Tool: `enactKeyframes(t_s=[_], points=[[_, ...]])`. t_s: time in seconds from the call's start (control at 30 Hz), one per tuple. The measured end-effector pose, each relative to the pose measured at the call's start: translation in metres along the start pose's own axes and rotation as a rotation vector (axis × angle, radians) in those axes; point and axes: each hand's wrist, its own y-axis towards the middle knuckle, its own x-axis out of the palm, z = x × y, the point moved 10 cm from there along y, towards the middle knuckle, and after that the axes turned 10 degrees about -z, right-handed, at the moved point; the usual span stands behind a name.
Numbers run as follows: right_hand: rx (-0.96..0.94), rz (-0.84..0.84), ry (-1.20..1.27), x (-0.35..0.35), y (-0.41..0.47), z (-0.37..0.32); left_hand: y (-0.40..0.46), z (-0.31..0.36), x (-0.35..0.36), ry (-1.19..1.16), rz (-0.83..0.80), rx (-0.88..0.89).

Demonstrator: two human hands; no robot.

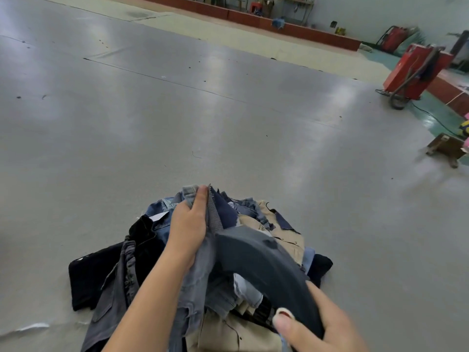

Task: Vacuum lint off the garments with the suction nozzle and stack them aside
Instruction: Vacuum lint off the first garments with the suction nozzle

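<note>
Currently mid-vacuuming step, judged from grip and nozzle placement. Left hand (189, 224) clenched round a bunched grey-blue denim garment (203, 262), thumb up along the fabric edge, lifting it off the heap. Right hand (312, 329) wrapped round the rear of a dark grey curved plastic suction nozzle (264, 260), thumb on top; nozzle mouth pressed against the fabric just beside the left palm. Underneath both hands: mixed pile of denim, black and beige garments (284, 240) on the grey smooth floor (228, 110). No separate cleaned stack visible near either hand, so probably early or stack out of frame; cannot tell. Far ahead-right of right hand: red wheeled machine with hose (416, 72), and a small wooden stool (446, 148) nearer. Next move likely needs: keep fabric taut with left, drag nozzle along it with right, then pull the garment free of the pile and lay it aside flat.
</note>
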Motion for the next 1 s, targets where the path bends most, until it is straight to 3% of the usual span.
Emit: enactKeyframes(t_s=[0.13, 0.3, 0.47, 0.63, 0.83, 1.0], points=[[0.010, -0.022, -0.057, 0.002, 0.009, 0.001, -0.001, -0.005, 0.007, -0.066, -0.034, -0.033], [-0.035, 0.003, 0.109, -0.007, 0.020, -0.012, -0.006, -0.015, 0.026, -0.070, -0.179, -0.050], [-0.049, 0.148, 0.195, -0.041, 0.017, -0.015, -0.007, -0.014, 0.018, -0.019, -0.148, -0.032], [-0.060, 0.078, 0.102, -0.021, 0.004, -0.006, -0.007, -0.007, 0.021, -0.003, -0.135, -0.024], [-0.014, -0.029, 0.079, 0.008, 0.018, -0.002, -0.021, -0.026, 0.047, -0.286, -0.232, -0.191], [-0.101, 0.121, 0.167, -0.030, 0.020, -0.019, -0.032, -0.024, 0.063, -0.418, -0.379, -0.210]])
